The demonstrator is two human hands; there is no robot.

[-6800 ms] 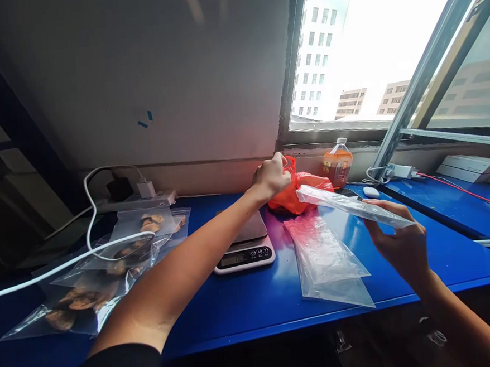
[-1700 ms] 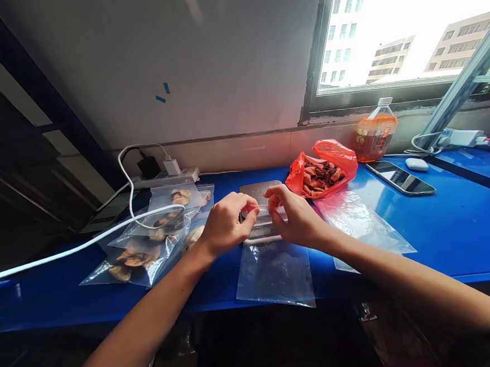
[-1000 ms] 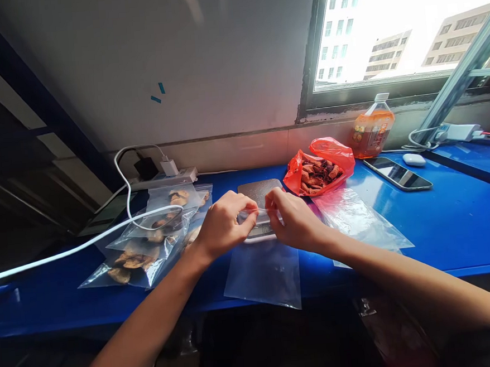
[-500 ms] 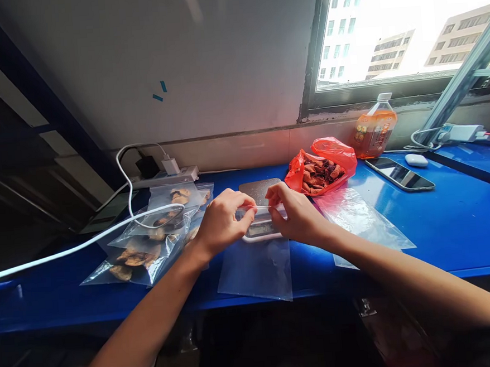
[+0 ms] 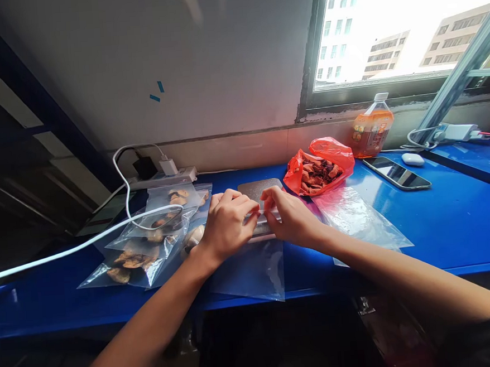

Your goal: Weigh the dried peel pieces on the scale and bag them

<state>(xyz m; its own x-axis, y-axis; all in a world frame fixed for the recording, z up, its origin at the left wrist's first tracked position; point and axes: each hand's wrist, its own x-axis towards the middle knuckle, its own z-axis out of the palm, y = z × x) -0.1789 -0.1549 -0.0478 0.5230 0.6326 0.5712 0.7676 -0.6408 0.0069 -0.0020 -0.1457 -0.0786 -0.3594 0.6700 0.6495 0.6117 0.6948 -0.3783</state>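
Observation:
A clear plastic zip bag (image 5: pixel 251 272) hangs from my fingers, its lower part spread over the front of the blue table. My left hand (image 5: pixel 231 221) pinches the bag's top edge between thumb and fingers. Close beside it, my right hand (image 5: pixel 289 217) pinches the same edge. The bag looks flat, with nothing visible inside. Behind the hands lies a small kitchen scale (image 5: pixel 251 188) with a grey plate; my fingers and the bag partly cover its display. A red plastic bag (image 5: pixel 339 152) holding dried brown-red slices (image 5: pixel 317 174) stands open behind my right hand.
Filled clear bags of dried slices (image 5: pixel 135 258) lie at left under a white cable (image 5: pixel 85 245). A power strip (image 5: pixel 167 178) sits behind them. At right are more clear bags (image 5: pixel 363 220), a phone (image 5: pixel 397 173), a white earbud case (image 5: pixel 413 159) and a drink bottle (image 5: pixel 373 127).
Both hands have shifted slightly, drawing closer together along the bag's top edge. The bag's lower part has moved a little to the left. My left hand has turned more palm-down.

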